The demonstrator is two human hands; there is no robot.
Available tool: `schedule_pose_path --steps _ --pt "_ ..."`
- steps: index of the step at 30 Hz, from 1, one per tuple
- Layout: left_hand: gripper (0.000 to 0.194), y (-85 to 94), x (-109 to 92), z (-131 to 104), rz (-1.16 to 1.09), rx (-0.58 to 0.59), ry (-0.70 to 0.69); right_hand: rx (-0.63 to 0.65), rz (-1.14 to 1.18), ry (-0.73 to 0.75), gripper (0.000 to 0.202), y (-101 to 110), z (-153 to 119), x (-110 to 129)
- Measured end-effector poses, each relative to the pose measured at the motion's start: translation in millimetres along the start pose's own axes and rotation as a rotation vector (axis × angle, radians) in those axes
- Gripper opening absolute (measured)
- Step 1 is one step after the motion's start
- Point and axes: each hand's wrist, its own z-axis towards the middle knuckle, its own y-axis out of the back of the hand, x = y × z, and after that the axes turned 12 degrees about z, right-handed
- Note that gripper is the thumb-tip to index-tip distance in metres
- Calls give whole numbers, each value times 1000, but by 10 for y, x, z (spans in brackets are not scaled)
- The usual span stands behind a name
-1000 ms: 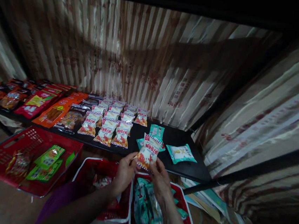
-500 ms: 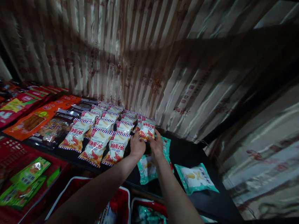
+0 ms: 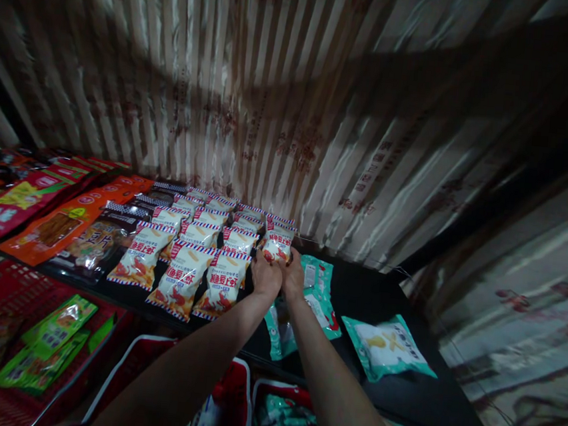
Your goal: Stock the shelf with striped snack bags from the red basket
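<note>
Both hands meet at a small white and orange snack bag (image 3: 278, 239) with a striped top edge, at the right back of the rows. My left hand (image 3: 266, 275) has its fingers closed on the bag's lower left side. From the right, my right hand (image 3: 293, 275) grips its lower right corner. Matching snack bags (image 3: 185, 274) lie in rows just left of my left hand. Teal snack bags (image 3: 313, 289) lie under and beside my right wrist, partly hidden by the forearm. The fingertips are partly hidden behind the bag.
Another teal bag (image 3: 386, 343) lies farther right on the black shelf (image 3: 357, 290). Orange packets (image 3: 66, 225) and dark brown packets (image 3: 98, 238) fill the left. Below stand red baskets (image 3: 117, 321) holding more packets. A corrugated wall (image 3: 274, 105) rises behind.
My hands have drawn closer together around the snack bag, which now lines up with the back row. The view has shifted slightly, revealing more of the teal bags.
</note>
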Motion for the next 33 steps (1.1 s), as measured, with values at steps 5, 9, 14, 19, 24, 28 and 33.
schedule_pose_path --steps 5,9,14,19,24,28,33 --pt "51 -18 48 40 -15 -10 -22 61 -207 -26 46 50 -93 155" --pt "52 -44 98 49 -23 -1 -24 101 -356 -31 43 107 -160 248" --pt "53 -54 112 13 -24 11 -63 130 -456 -11 41 149 -172 262" --pt "53 -52 108 -43 -32 31 -106 120 -492 54 42 171 -161 245" --pt "50 -95 140 -28 -32 50 -114 124 -492 131 52 181 -148 227" --pt "49 -119 165 1 -33 38 -112 150 -469 159 55 168 -123 199" --pt "49 -80 170 -50 -32 26 -159 118 -410 235 54 208 -153 196"
